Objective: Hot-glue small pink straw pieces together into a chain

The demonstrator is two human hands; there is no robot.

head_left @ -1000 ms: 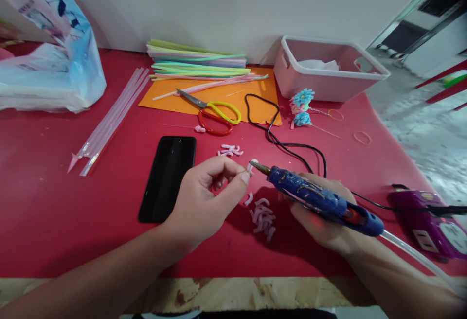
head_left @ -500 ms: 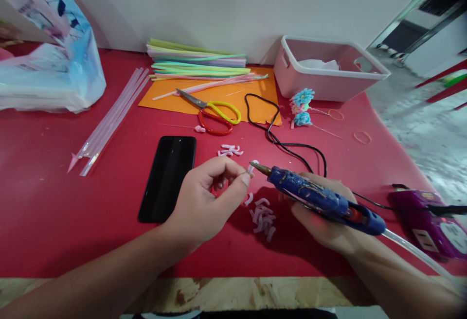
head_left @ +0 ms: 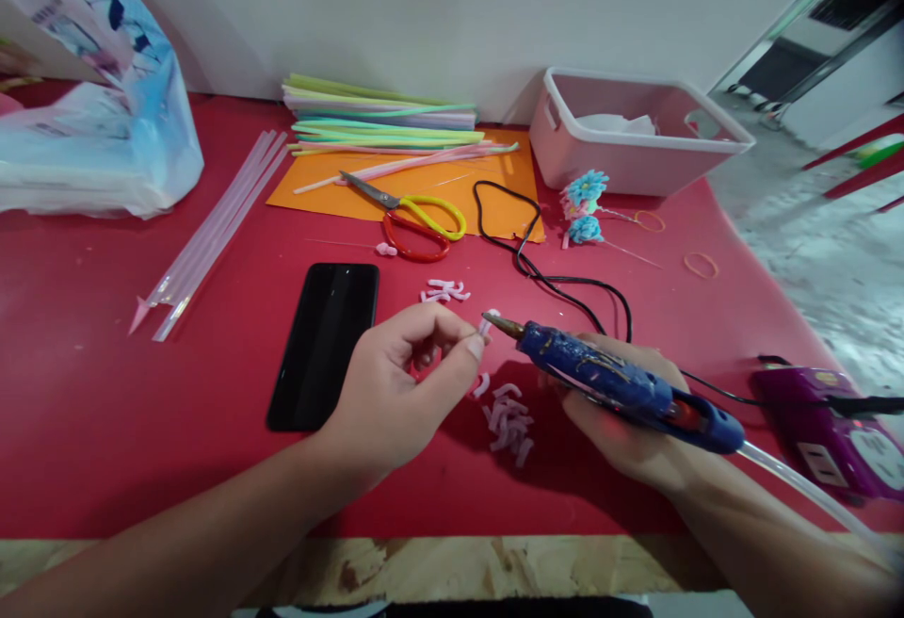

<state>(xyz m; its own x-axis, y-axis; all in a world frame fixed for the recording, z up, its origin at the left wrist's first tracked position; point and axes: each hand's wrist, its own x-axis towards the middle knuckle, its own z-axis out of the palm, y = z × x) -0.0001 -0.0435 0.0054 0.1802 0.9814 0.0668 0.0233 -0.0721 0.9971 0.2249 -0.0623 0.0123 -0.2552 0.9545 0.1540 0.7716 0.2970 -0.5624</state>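
My left hand [head_left: 416,373] pinches a short pink pipe cleaner piece [head_left: 490,318] between thumb and forefinger. My right hand [head_left: 628,420] is wrapped round a blue hot glue gun [head_left: 600,368], whose metal nozzle meets or nearly meets the piece; contact is hard to make out. A clear glue stick [head_left: 798,481] sticks out of the gun's back end. Below the nozzle lies a pile of cut pink pipe cleaner pieces [head_left: 508,425], with a smaller pile [head_left: 444,291] behind my left hand. A thin wire with a pink bud [head_left: 385,249] rests near the scissors.
Scissors [head_left: 416,222] lie partly on orange paper [head_left: 311,187] beside bundled pipe cleaners [head_left: 381,114]. A phone [head_left: 325,345], clear sticks [head_left: 218,232] and a plastic bag [head_left: 155,128] are at left. To the right are blue flowers [head_left: 586,189], a pink basket [head_left: 621,161], a black cord [head_left: 565,281] and a purple power socket [head_left: 826,430].
Almost nothing differs. Both hands, the glue gun and the pink piece hold the same positions, with only a tiny shift of the whole view.
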